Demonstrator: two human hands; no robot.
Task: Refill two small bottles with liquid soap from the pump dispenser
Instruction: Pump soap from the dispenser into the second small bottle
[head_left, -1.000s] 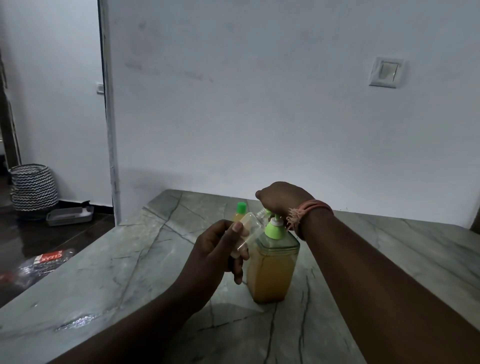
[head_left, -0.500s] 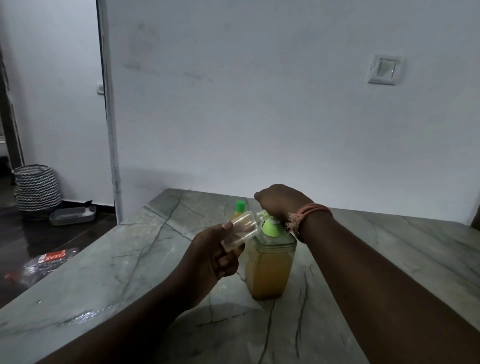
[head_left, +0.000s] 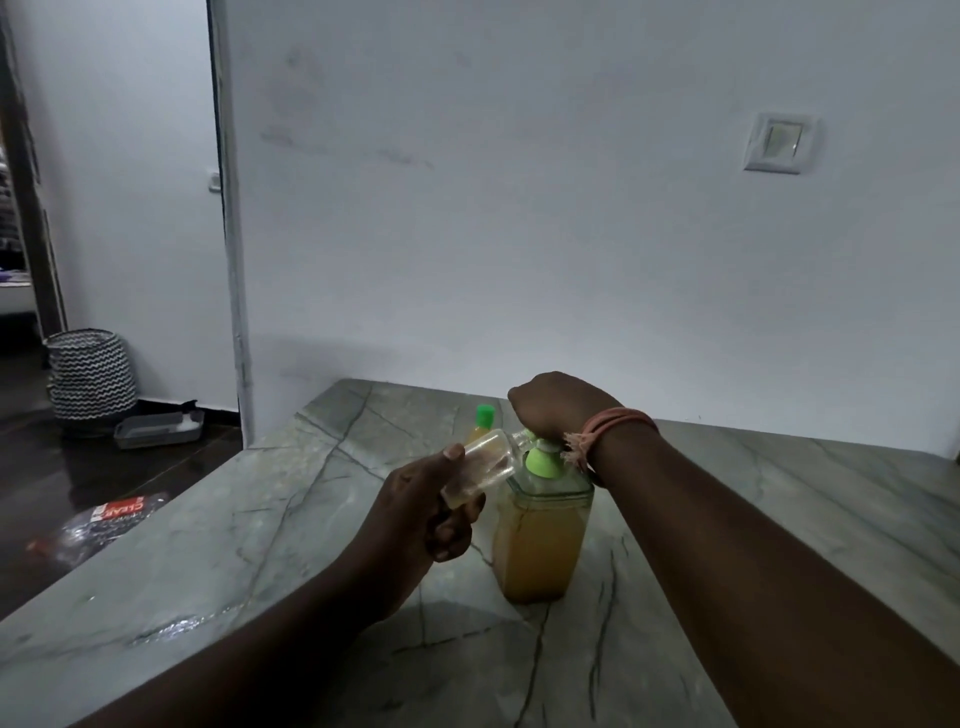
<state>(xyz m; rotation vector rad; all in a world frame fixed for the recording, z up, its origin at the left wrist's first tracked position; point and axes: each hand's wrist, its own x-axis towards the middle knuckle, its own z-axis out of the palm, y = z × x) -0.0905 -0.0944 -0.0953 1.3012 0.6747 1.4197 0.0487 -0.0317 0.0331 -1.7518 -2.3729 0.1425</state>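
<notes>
A person's left hand (head_left: 415, 512) grips a clear small bottle (head_left: 480, 466), tilted, its mouth at the pump dispenser (head_left: 540, 535)'s spout. The right hand (head_left: 558, 408) curls over the pump head. A green-capped bottle (head_left: 480, 423) stands at the dispenser's 11 o'clock on the marble counter (head_left: 260, 519).

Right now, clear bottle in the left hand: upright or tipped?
Tipped. The left hand holds the clear bottle slanted, its mouth raised toward the pump dispenser nozzle, under the right hand.
</notes>
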